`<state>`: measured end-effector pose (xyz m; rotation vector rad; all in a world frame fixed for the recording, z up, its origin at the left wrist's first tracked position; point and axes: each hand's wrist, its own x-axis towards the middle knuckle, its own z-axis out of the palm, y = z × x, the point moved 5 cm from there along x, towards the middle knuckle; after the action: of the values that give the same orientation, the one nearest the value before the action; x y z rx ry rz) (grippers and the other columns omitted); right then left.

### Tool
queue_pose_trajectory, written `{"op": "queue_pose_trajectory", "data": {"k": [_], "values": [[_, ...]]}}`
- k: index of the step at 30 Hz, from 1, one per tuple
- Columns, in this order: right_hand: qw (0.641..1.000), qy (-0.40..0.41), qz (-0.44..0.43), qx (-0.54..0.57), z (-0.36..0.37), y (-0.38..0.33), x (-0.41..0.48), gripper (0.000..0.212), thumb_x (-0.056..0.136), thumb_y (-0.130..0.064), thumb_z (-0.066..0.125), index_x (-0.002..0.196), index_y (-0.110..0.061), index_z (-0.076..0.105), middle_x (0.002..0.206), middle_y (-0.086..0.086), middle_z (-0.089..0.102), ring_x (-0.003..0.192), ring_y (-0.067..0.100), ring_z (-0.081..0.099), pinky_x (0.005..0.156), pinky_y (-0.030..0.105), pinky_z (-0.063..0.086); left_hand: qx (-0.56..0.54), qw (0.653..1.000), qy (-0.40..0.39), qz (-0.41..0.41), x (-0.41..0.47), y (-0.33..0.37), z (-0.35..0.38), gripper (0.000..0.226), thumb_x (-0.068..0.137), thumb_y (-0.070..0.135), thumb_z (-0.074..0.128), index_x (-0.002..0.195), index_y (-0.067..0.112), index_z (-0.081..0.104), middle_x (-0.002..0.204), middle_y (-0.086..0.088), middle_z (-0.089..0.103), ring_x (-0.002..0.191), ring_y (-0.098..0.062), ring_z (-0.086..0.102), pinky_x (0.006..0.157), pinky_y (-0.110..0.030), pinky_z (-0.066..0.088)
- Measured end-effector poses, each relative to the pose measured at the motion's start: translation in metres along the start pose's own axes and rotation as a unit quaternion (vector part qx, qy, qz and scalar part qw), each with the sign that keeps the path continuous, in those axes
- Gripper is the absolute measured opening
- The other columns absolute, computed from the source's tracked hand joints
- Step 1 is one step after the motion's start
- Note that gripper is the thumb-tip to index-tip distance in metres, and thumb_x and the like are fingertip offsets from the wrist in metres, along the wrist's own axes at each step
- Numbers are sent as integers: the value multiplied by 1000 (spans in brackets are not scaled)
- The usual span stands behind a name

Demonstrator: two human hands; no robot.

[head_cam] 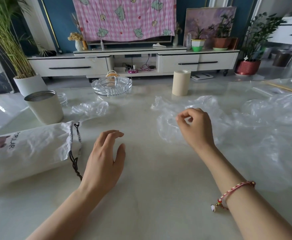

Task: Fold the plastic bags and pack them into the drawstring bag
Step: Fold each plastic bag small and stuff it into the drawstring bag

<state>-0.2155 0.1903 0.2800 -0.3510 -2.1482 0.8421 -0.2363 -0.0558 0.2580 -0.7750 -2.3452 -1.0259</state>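
Right now the left hand (pixel 105 158) hangs just above the desk (pixel 147 196), palm down. Its grip is slack, the fingers loosely spread and holding nothing. Just beside it runs the dark cord (pixel 75 161) of the white drawstring bag (pixel 29 149), which lies on its side at the left edge with its gathered mouth facing the middle.

The right hand (pixel 196 126) is over a crumpled clear plastic bag (pixel 167 130) lying on the desk. Its grip is drawn in, thumb and forefinger curled towards each other, but whether they have caught the film I cannot tell. A red beaded bracelet (pixel 235 189) sits on that wrist.

More clear plastic bags (pixel 266 118) lie heaped at the right, and a small one (pixel 89 109) lies near a beige cup (pixel 44 108). Farther back stand a glass ashtray (pixel 111 86) and a beige cylinder (pixel 180 83).
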Motion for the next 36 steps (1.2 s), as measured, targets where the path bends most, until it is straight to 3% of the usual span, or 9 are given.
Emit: {"op": "queue_pose_trajectory", "data": {"k": [3,8,13,16,21,25,29,33,36], "values": [[993,-68,-53,77,6,-33,-14,10,80,-16,62,74,-9,65,83,2,66,85,17,56,73,16,37,10,1000,13,24,1,5,-3,52,85,34,55,132,13,46,129,-3,50,117,-14,43,97,-12,27],[888,-435,-35,144,26,-74,-53,9,80,-23,67,77,-15,67,93,0,72,88,11,64,82,21,46,59,995,1,77,4,9,-5,74,77,34,56,143,23,26,150,-8,26,136,-22,22,109,-28,16],[819,-562,-10,120,14,-82,-72,10,82,-12,70,76,-20,69,88,-5,71,85,6,64,84,19,48,89,983,-82,136,-1,2,6,25,68,18,56,90,19,69,130,-14,55,131,-27,29,105,-45,29],[831,-544,-14,118,-4,-89,-88,6,81,-18,72,85,-22,72,109,-6,68,108,-2,58,99,14,39,106,963,-124,215,-14,13,5,21,77,22,49,81,16,69,116,-8,64,125,-23,39,105,-43,25],[837,-531,2,129,-58,-91,-123,18,83,-9,68,93,-24,69,110,-17,67,105,-8,57,92,7,39,140,954,-135,227,-47,5,-32,23,84,26,48,77,20,69,94,4,71,104,-14,52,93,-32,36],[935,-327,51,126,-82,-75,-122,25,87,0,59,95,-22,66,98,-9,68,96,2,61,82,10,44,50,997,-44,30,-51,12,-70,20,89,11,53,93,17,71,95,4,70,87,-20,63,75,-26,45],[970,-201,105,-89,-72,-44,-121,49,87,-31,61,132,-18,44,129,0,45,120,18,46,98,28,39,87,971,-148,-166,-64,42,-37,47,91,52,44,123,21,55,127,2,54,119,-21,46,96,-32,37],[961,-175,203,-72,-53,-34,-122,35,79,-34,68,60,-19,43,66,5,41,74,23,42,64,32,31,126,958,-188,-178,-68,57,-8,36,94,47,43,115,20,55,125,-1,46,118,-24,37,94,-29,26],[958,-80,261,86,-59,-32,-121,37,82,-19,64,57,-15,36,55,2,33,59,19,35,56,29,28,-52,980,-93,-169,-70,64,-10,13,97,28,46,91,18,52,90,1,58,94,-27,54,76,-32,36]]}}
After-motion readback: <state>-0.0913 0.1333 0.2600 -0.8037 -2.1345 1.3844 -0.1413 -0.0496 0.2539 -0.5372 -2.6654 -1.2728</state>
